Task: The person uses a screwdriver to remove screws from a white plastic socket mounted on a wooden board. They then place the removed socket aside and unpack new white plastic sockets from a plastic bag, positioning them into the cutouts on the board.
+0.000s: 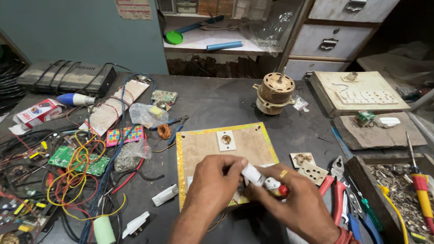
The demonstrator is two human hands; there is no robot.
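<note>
My left hand and my right hand meet above the near edge of a wooden board with a shiny yellow border. Between them I hold a small white plastic part, pinched by the fingers of both hands. A red-tipped piece sits against my right fingers, which also wear a ring. On the board lies a white socket plate with a round brass centre.
A small motor stands at the back. Loose wires and circuit boards fill the left. Pliers with red handles, a tray of screws, a screwdriver and white switch plates lie right.
</note>
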